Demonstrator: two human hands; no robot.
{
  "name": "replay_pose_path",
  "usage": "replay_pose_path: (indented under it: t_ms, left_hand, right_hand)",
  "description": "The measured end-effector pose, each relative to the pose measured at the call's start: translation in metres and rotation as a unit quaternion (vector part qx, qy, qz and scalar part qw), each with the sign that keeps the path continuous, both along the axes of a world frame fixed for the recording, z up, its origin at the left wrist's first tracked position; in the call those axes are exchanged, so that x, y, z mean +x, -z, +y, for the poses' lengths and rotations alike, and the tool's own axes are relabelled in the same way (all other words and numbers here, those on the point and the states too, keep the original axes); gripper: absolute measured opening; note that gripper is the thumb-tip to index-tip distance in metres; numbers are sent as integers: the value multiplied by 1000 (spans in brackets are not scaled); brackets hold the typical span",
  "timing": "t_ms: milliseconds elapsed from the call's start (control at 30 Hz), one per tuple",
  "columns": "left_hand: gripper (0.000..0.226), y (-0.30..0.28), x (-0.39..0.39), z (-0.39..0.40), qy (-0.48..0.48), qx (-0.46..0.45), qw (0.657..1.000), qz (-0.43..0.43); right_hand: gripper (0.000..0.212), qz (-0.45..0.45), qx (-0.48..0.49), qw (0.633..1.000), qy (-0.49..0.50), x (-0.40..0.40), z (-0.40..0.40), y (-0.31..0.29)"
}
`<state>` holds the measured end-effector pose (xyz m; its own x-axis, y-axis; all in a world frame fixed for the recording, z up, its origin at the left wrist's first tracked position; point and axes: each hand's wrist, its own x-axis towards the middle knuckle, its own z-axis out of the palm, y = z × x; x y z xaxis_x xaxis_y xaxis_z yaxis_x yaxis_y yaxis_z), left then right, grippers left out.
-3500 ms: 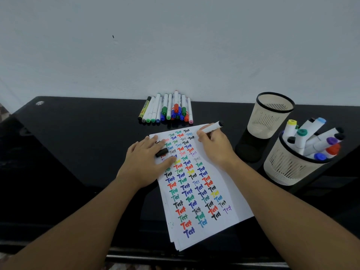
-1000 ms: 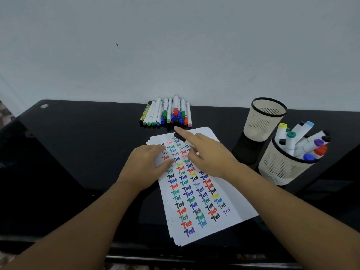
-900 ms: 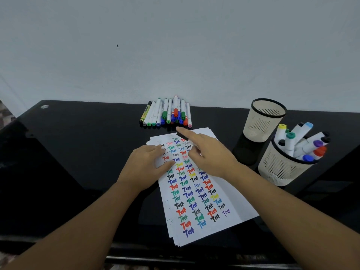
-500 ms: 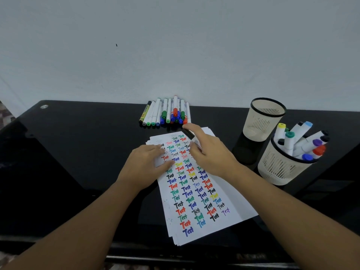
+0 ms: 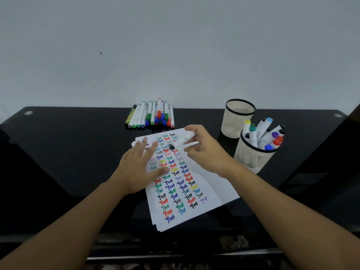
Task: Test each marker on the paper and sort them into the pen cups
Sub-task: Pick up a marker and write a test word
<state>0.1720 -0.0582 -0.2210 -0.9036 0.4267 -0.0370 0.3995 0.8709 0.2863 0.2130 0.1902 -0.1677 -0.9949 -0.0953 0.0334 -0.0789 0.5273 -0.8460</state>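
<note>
A stack of white paper [image 5: 210, 193] covered with coloured "Test" words lies on the black table [image 5: 68, 149]. My right hand [image 5: 204, 151] holds a white marker with a black cap [image 5: 182, 141] over the top of the sheet, cap end pointing left. My left hand [image 5: 138, 166] hovers open just above the paper's left edge, fingers spread. A row of several markers [image 5: 151, 115] lies at the back. On the right stand an empty mesh pen cup [image 5: 236, 117] and a nearer mesh cup [image 5: 253, 154] holding several markers.
A pale wall rises right behind the table. The table's front edge runs along the bottom of the view, with floor below it. Dark table surface lies to the left of the paper.
My right hand picked the black-capped marker off the paper's top and lifted it, turning it sideways. My left hand went from pressing the paper to lifted with spread fingers.
</note>
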Motion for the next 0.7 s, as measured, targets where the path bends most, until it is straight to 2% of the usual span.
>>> replay_pose_path:
  t_ms: [67,167,300,433,600,700]
  left_hand:
    - [104,2,13,3,27,-27,999,-11]
    - [107,10,28,4,39,-52,998,-20]
    - [108,16,34,3,29,-61,998,-5]
    - [108,16,34,4,23,-54,998,-2]
    - [107,17,34,4,24,-51,998,3]
    - [109,18,34,3,23,-47,999,4]
  right_hand:
    - [43,10,-1,1000,14,7,5,1]
    - [6,24,-14,998,59,22,5,-4]
    - [30,88,62,988,108,37,8,-8]
    - [21,150,112,974,125,56,18,-24]
    - [31,217,164,947,170,77,38,-57]
    - [32,241,144,935,216,86,59,-72]
